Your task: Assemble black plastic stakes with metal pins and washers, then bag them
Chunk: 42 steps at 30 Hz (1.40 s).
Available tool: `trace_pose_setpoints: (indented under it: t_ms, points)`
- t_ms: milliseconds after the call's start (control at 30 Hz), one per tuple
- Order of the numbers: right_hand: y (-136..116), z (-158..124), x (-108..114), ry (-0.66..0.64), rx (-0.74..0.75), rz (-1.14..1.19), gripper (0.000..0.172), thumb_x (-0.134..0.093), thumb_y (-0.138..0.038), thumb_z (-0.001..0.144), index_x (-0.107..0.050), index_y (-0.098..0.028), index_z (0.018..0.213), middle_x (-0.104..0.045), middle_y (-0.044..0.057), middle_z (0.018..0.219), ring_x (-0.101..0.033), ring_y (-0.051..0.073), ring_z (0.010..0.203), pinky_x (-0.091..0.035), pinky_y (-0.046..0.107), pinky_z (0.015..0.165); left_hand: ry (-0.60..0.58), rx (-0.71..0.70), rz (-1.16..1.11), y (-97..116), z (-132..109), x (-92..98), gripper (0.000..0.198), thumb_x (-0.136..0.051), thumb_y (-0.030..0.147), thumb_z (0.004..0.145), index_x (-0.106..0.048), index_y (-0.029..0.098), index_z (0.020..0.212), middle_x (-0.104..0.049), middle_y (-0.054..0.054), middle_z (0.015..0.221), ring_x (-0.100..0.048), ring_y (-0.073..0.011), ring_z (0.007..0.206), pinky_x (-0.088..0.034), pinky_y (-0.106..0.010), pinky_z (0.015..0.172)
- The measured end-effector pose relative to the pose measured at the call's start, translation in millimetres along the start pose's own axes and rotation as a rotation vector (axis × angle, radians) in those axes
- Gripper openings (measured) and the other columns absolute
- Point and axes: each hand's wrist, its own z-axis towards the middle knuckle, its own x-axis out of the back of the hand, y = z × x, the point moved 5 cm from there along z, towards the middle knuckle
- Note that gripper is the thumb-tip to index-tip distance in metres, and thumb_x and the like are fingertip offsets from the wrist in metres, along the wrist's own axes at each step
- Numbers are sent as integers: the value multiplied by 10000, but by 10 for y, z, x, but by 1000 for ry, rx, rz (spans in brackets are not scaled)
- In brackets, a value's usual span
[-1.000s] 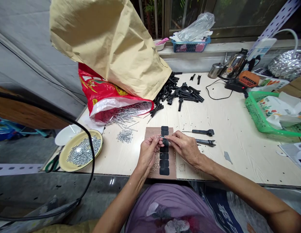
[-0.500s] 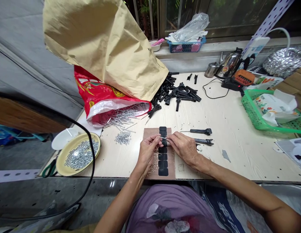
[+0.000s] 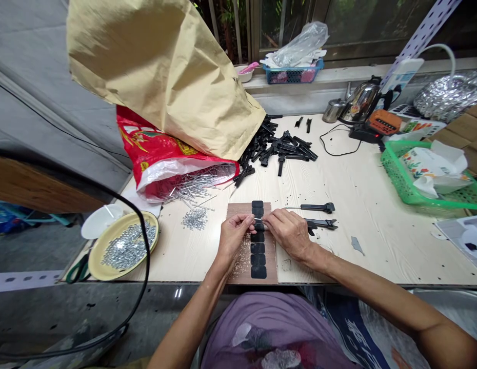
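Note:
A thin metal rod (image 3: 258,219) spans the short gap between my hands, above a column of black rounded pads (image 3: 257,248) on a brown board (image 3: 244,274). My left hand (image 3: 235,237) pinches its left end between thumb and fingers. From the other side, my right hand (image 3: 288,230) closes its fingertips on the right end; whether they also hold a small part is hidden. Just beyond my right hand lie two black plastic pieces, the farther one (image 3: 317,207) with a metal rod sticking out of it, the nearer one (image 3: 322,224) partly behind my fingers.
Left of the board lies a small heap of metal bits (image 3: 195,219), and a yellow bowl (image 3: 93,259) holds many more. Metal rods spill from a red bag (image 3: 133,136) under a paper sack (image 3: 165,77). Black parts (image 3: 288,148) are piled behind. A green basket (image 3: 400,187) stands right.
My right hand has shifted very slightly left, toward my left hand. Both hands stay pinched over the pads, and the view has moved a little.

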Motion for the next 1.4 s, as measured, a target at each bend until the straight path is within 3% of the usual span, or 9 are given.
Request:
trace_pose_setpoints:
  t_ms: [200,367,600,800,967,1067,1167,1267,1400]
  points:
    - [96,6,-54,-92,-96,267,185,-441,-322,938,-578,-202,976,-628,23,903,-582,122,766,-381,219,611,-11,-36,130,40,-2,6,274,-701,375,709,-671,122,810,-614,5,630,-563,-90,560,-480,-217,578]
    - [81,3,-52,-71,-47,114,236,-400,-306,954,-610,-201,927,-618,30,822,-577,137,734,-385,242,646,-19,-37,142,39,20,-2,259,-695,363,719,-668,120,803,-607,10,623,-555,-85,547,-477,-209,559]
    - [85,5,-102,-78,-28,143,258,-381,-323,960,-602,-190,951,-592,42,867,-569,125,732,-390,227,596,-28,-34,156,42,21,-1,257,-696,356,720,-668,114,802,-604,13,603,-555,-80,537,-467,-199,553]
    - [106,29,-117,-96,-29,363,175,-452,-304,933,-573,-191,990,-586,35,908,-572,125,781,-442,232,656,-47,12,83,-22,64,34,265,-718,352,698,-661,113,794,-602,14,596,-542,-75,520,-459,-198,534]
    - [143,8,-107,-116,15,228,237,-398,-285,954,-609,-198,1015,-589,50,901,-571,133,769,-428,237,621,-73,63,58,-84,91,13,279,-729,365,681,-664,108,768,-594,10,616,-524,-69,510,-453,-206,528]
    - [301,61,-118,-116,-11,229,222,-427,-302,946,-611,-205,1023,-610,37,910,-574,127,771,-409,227,601,-70,69,124,-102,116,24,377,-703,398,703,-680,133,969,-573,23,608,-482,-70,481,-415,-203,474]
    - [523,206,-171,-119,-23,190,241,-424,-316,949,-629,-199,998,-613,40,919,-564,119,745,-383,221,566,-5,-42,304,-62,160,110,468,-641,418,761,-618,180,1163,-587,11,671,-513,-99,540,-437,-230,521]
    - [659,345,-281,-140,32,131,263,-418,-320,952,-645,-186,959,-611,49,905,-556,126,752,-379,236,576,102,-238,545,18,175,204,365,-579,397,818,-651,181,1103,-612,-51,885,-575,-149,756,-477,-292,724]
    - [556,214,-390,-140,176,109,283,-394,-275,962,-642,-157,892,-609,53,817,-529,134,750,-391,256,596,180,-367,768,30,144,228,320,-496,357,875,-640,181,1101,-581,-63,893,-568,-181,826,-463,-343,808]
